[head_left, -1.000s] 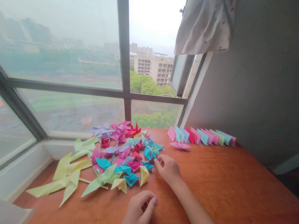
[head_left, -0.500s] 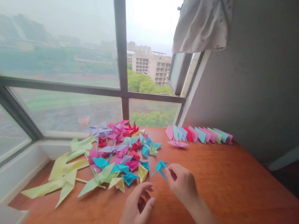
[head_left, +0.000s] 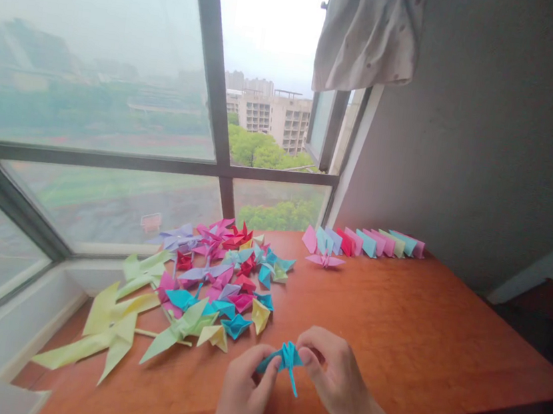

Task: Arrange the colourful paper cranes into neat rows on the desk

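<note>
A blue paper crane (head_left: 287,358) is held between my two hands, above the front part of the wooden table (head_left: 391,342). My left hand (head_left: 245,386) pinches its left wing between thumb and fingers. On the other side, my right hand (head_left: 334,373) grips the right wing tip between thumb and forefinger. A thin folded point of the crane hangs down between the hands. Just beyond my left hand lie a yellow folded paper piece (head_left: 213,337) and a blue one (head_left: 236,325), at the near edge of a colourful origami pile (head_left: 212,273).
Green and yellow paper pinwheels (head_left: 120,332) lie at the left, beside the window ledge. A row of folded paper pieces (head_left: 367,243) stands at the back right, with a pink paper crane (head_left: 325,261) before it. A curtain (head_left: 370,37) hangs by the window.
My right hand has brought the blue crane nearer and lower, and the crane has turned. My left hand, earlier apart from it with fingers curled, now holds its left wing.
</note>
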Demonstrator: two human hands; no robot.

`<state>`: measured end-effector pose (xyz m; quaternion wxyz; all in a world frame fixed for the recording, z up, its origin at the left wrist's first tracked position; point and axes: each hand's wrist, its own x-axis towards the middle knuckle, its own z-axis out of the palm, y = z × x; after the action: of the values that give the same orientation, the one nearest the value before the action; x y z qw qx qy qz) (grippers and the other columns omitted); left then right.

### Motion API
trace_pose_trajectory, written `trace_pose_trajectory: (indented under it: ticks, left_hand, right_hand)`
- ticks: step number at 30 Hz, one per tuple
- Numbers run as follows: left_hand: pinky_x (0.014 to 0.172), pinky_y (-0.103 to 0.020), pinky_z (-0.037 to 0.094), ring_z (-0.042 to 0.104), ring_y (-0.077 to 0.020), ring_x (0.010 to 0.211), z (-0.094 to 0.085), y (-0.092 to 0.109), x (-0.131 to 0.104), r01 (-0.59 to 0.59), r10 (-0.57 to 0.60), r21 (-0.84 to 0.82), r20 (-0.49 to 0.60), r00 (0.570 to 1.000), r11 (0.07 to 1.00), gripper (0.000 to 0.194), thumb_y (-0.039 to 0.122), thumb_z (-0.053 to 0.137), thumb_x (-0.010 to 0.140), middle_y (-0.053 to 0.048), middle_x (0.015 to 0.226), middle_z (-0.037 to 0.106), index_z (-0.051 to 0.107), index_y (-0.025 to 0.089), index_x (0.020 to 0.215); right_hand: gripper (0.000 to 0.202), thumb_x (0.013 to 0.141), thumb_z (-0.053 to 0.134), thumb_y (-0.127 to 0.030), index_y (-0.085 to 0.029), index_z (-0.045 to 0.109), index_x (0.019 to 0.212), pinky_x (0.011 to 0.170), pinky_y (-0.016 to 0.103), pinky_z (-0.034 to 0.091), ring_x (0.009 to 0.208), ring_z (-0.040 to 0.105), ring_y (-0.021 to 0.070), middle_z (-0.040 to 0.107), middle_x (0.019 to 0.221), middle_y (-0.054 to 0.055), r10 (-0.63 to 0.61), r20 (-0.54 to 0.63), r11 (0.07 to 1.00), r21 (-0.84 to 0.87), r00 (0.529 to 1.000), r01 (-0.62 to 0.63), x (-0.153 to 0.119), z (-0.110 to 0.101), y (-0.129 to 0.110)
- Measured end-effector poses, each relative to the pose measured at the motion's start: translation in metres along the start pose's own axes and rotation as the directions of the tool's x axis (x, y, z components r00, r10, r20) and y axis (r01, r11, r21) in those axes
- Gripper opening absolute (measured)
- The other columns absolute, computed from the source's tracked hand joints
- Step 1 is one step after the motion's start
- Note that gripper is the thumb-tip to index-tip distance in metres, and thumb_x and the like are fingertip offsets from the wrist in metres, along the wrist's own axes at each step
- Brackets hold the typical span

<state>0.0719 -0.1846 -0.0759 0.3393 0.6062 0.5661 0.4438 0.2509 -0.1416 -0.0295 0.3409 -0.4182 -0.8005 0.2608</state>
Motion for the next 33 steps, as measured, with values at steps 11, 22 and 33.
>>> trace_pose_trajectory:
  ticks: [11, 22, 33]
  left_hand:
    - [0.060, -0.021, 0.038, 0.050, -0.0143, 0.065, -0.007, -0.006, -0.001, 0.166, -0.119, -0.363, 0.148, 0.982, 0.917, 0.038, 0.052, 0.065, 0.083, -0.001, 0.067, 0.059, 0.067, 0.015, 0.075]
    - [0.052, -0.019, 0.034, 0.046, -0.0082, 0.050, -0.008, -0.006, -0.004, 0.375, -0.255, -0.623, 0.277, 0.927, 0.687, 0.045, 0.055, 0.077, 0.072, 0.001, 0.055, 0.058, 0.060, 0.014, 0.065]
    - [0.051, -0.019, 0.036, 0.046, -0.0103, 0.054, -0.006, 0.005, 0.005, 0.283, -0.289, -0.508, 0.068, 0.955, 0.814, 0.046, 0.059, 0.069, 0.077, 0.001, 0.058, 0.056, 0.062, 0.015, 0.068]
  right_hand:
    - [0.035, 0.075, 0.074, -0.051, -0.018, 0.067, 0.085, 0.058, 0.025, 0.047, 0.068, 0.061, 0.0156, 0.066, 0.077, 0.003, 0.354, 0.210, 0.687, 0.603, 0.911, -0.406, -0.010, 0.019, 0.033]
    - [0.041, 0.061, 0.089, -0.043, -0.018, 0.061, 0.080, 0.056, 0.018, 0.044, 0.059, 0.051, 0.0070, 0.056, 0.070, -0.003, 0.513, 0.268, 0.121, 0.918, 0.815, -0.379, -0.016, 0.024, 0.036]
    - [0.030, 0.091, 0.054, -0.046, -0.019, 0.063, 0.084, 0.065, 0.025, 0.048, 0.071, 0.059, 0.0169, 0.062, 0.076, 0.004, 0.310, -0.179, 0.907, 0.351, 0.934, -0.234, -0.024, 0.021, 0.040]
